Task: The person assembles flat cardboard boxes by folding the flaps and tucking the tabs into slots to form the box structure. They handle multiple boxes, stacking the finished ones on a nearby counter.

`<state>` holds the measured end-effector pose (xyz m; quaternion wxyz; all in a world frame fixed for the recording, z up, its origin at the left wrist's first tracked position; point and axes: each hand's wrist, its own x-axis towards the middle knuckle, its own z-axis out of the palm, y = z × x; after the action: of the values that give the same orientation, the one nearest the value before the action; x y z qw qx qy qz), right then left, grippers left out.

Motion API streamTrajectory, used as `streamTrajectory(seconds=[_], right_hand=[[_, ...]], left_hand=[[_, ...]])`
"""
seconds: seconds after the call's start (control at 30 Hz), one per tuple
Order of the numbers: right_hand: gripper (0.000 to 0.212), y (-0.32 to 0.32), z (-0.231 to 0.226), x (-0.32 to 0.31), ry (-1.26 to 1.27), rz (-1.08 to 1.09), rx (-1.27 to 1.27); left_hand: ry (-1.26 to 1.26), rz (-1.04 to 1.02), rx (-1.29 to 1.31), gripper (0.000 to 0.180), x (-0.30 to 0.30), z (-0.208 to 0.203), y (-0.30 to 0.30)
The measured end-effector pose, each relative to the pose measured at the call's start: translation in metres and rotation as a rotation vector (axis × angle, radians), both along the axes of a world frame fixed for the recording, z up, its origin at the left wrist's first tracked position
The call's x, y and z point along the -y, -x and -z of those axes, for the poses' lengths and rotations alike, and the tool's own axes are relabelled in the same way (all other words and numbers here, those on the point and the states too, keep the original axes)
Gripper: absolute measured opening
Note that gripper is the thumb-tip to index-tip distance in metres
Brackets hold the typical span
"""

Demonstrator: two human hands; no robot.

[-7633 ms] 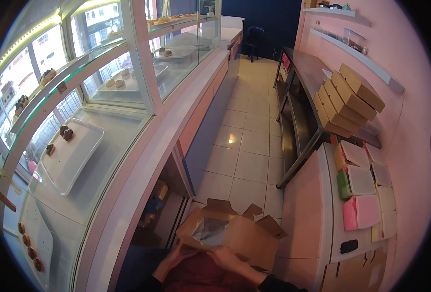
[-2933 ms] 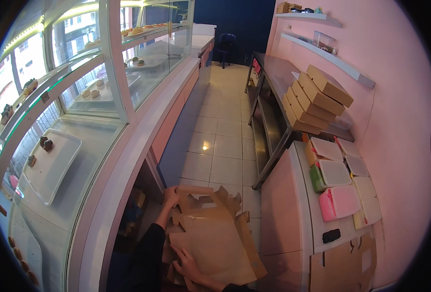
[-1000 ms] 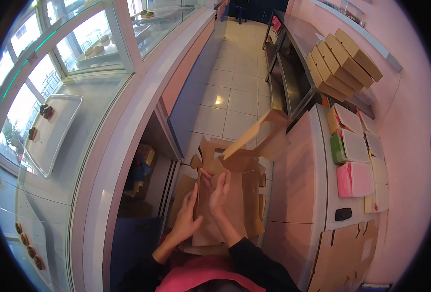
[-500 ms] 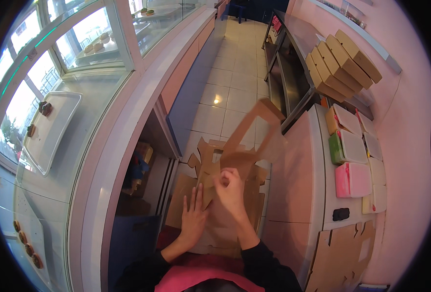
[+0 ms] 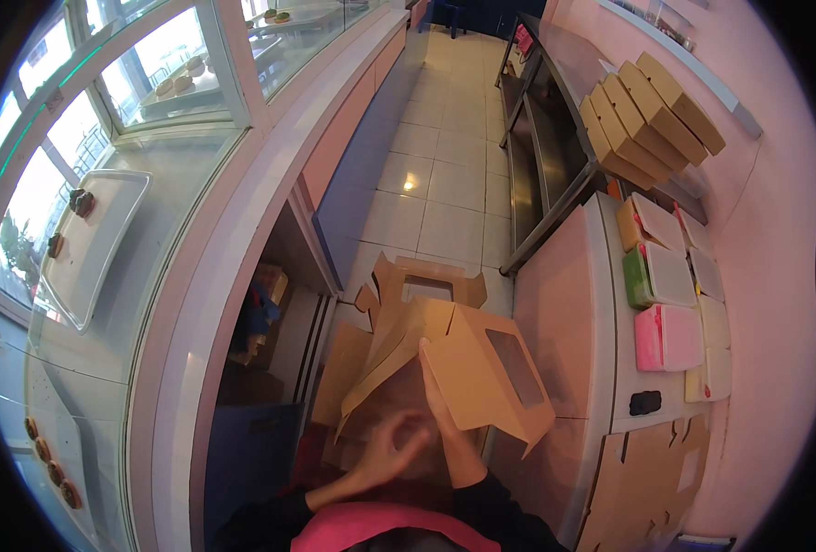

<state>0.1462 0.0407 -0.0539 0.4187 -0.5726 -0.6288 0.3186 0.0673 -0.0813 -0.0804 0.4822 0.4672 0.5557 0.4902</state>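
Observation:
A brown cardboard box blank with a clear window (image 5: 486, 368) is lifted and partly folded, its panels bent at creases. My right hand (image 5: 434, 391) holds it from underneath, most of the fingers hidden behind the window panel. Below the blank's left part, my left hand (image 5: 394, 451) is off the cardboard, blurred, with its fingers curved and apart and nothing in them. More flat cardboard blanks (image 5: 389, 285) lie beneath and beyond the lifted one, one with a window cut-out.
Folded boxes (image 5: 642, 120) stack on the metal shelf unit at right. Lidded plastic tubs (image 5: 670, 340) and a small black object (image 5: 645, 403) sit on the right counter, with a flat cardboard sheet (image 5: 642, 488) nearer. At left, a glass display case holds trays (image 5: 104, 248) of pastries.
The window blank has swung up, over and toward me; its window panel now faces up at the right. My left hand has come off the cardboard and moved nearer to me.

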Motion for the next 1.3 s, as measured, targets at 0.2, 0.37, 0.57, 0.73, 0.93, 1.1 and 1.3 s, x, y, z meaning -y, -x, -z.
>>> streamTrajectory(seconds=[0.2,0.37,0.57,0.73,0.93,1.1,1.3], right_hand=[[0.022,-0.003,-0.009,-0.003,0.057,-0.034,-0.062],[0.021,0.003,-0.009,0.009,-0.013,-0.054,0.199],[0.023,0.006,-0.017,0.053,0.021,-0.076,0.149],[0.026,0.005,-0.005,0.068,-0.005,-0.029,-0.063],[0.03,-0.009,-0.029,0.037,0.078,-0.078,-0.171],[0.034,-0.003,-0.035,0.04,0.089,-0.115,-0.15],[0.04,-0.008,-0.005,0.038,0.247,-0.158,-0.419]], left_hand=[[0.054,-0.116,-0.284,0.051,-0.023,0.048,0.015],[-0.091,-0.402,1.015,0.053,-0.057,0.028,-0.002],[0.081,-0.425,1.228,0.044,-0.075,0.039,0.009],[0.045,-0.419,1.316,0.037,-0.076,-0.004,0.009],[0.025,-0.458,1.276,0.032,-0.076,-0.007,0.018],[0.072,-0.393,1.183,0.036,-0.077,-0.028,0.009],[0.042,-0.318,1.144,0.041,-0.076,-0.028,0.014]])
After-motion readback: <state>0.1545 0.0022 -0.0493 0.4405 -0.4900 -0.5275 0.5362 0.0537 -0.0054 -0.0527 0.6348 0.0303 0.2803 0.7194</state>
